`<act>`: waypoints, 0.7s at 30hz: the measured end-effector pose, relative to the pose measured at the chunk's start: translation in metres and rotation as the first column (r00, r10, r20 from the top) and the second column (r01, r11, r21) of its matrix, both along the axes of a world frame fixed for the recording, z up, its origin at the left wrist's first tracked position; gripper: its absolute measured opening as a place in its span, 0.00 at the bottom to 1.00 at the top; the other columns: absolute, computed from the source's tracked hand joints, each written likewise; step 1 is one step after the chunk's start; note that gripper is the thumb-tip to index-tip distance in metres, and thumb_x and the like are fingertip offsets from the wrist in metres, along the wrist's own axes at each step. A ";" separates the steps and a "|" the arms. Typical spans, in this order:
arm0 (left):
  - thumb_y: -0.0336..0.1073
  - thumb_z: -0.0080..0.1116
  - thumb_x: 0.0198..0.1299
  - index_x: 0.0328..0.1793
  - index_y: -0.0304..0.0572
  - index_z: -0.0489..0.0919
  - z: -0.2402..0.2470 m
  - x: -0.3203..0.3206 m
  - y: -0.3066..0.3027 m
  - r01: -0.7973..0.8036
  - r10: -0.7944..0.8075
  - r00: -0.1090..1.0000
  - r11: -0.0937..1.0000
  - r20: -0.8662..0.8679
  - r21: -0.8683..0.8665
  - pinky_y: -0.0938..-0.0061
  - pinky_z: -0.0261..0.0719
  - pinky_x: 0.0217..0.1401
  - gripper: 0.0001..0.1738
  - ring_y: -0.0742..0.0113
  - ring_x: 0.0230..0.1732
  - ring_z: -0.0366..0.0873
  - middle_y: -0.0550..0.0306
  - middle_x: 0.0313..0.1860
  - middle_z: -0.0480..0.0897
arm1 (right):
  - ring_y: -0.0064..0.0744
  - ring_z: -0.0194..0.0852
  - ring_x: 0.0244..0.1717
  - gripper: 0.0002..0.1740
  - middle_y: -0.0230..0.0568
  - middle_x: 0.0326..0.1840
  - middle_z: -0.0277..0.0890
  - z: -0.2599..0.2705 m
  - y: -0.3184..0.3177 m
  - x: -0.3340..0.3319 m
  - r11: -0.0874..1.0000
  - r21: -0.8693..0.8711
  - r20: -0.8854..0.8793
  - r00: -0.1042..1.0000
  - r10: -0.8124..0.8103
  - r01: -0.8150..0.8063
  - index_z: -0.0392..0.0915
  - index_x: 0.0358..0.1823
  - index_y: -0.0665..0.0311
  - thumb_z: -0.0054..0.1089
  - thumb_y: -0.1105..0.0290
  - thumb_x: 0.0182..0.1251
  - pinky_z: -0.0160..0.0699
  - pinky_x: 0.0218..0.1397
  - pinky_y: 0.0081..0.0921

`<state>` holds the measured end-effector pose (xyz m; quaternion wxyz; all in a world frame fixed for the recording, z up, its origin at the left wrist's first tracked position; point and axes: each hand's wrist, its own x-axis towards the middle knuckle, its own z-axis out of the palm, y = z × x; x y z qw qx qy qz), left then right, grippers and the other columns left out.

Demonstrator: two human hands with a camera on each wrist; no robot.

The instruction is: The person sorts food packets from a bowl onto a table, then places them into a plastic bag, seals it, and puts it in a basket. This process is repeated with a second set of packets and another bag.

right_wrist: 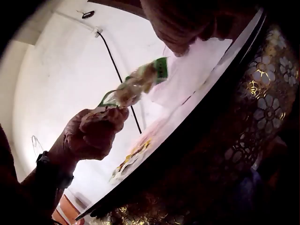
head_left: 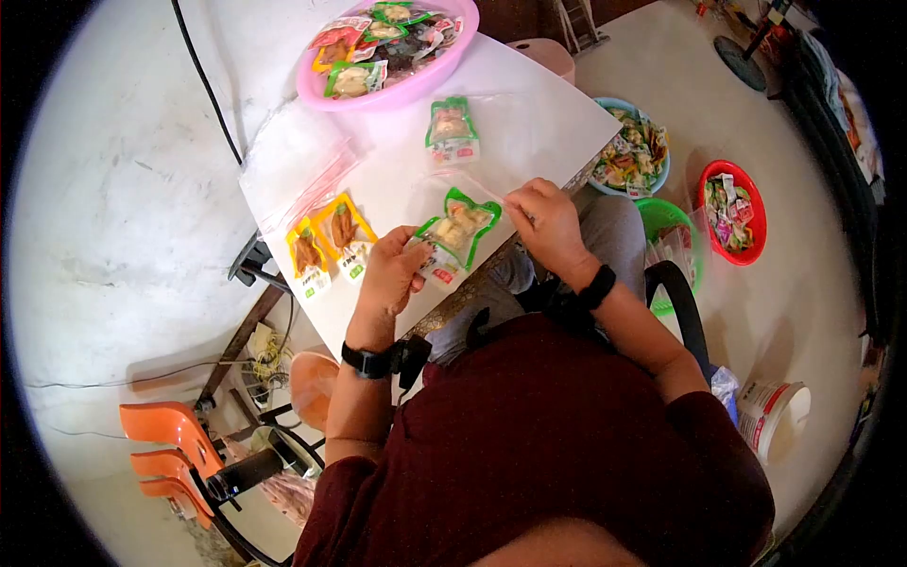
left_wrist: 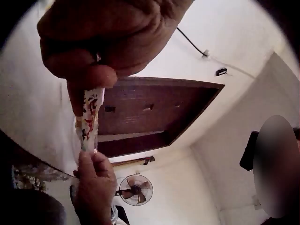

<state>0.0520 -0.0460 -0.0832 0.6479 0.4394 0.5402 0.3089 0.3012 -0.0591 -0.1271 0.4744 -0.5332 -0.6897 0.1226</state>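
My left hand [head_left: 389, 272] grips the lower end of a green-bordered food packet [head_left: 460, 229], with pale pieces showing through its window. Opposite, my right hand [head_left: 550, 231] pinches the edge of a clear plastic bag [right_wrist: 199, 70] beside that packet. In the left wrist view the packet [left_wrist: 90, 117] appears nearly edge-on between left hand [left_wrist: 108, 42] above and right hand [left_wrist: 96, 187] below. Two yellow-edged packets [head_left: 345, 231] lie on the white table [head_left: 378, 156], left of my left hand. Another green packet [head_left: 452, 128] lies farther back on a clear bag.
A pink basin [head_left: 321, 94] full of packets stands at the table's far end. To the right, on the floor, are blue [head_left: 665, 175], green [head_left: 697, 255] and red [head_left: 761, 227] basins holding packets or bags. Orange chairs [head_left: 161, 425] stand at lower left; a white bucket [head_left: 756, 416] sits at right.
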 end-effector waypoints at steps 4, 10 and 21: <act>0.29 0.51 0.66 0.53 0.33 0.75 -0.015 0.029 0.018 -0.049 0.066 0.986 0.993 0.153 -0.109 0.81 0.64 0.17 0.11 0.76 0.16 0.67 0.60 0.29 0.76 | 0.44 0.75 0.37 0.05 0.41 0.34 0.75 0.000 -0.004 -0.002 0.998 0.063 0.022 0.999 0.025 -0.027 0.81 0.36 0.63 0.63 0.75 0.59 0.75 0.38 0.36; 0.27 0.49 0.66 0.51 0.34 0.73 -0.033 0.077 0.050 0.005 0.027 0.914 0.997 0.404 -0.077 0.80 0.71 0.27 0.10 0.72 0.27 0.73 0.59 0.33 0.76 | 0.43 0.75 0.38 0.07 0.40 0.35 0.75 -0.002 -0.009 0.000 0.996 0.068 0.056 0.997 0.048 -0.051 0.82 0.38 0.62 0.65 0.77 0.58 0.76 0.39 0.35; 0.28 0.55 0.65 0.52 0.36 0.76 -0.082 0.096 0.068 0.059 -0.186 0.909 0.943 0.372 0.326 0.73 0.80 0.42 0.10 0.70 0.42 0.80 0.58 0.45 0.80 | 0.47 0.75 0.38 0.05 0.43 0.34 0.75 -0.019 -0.008 0.007 0.997 -0.021 -0.005 0.997 0.076 -0.076 0.80 0.37 0.62 0.63 0.76 0.59 0.76 0.40 0.39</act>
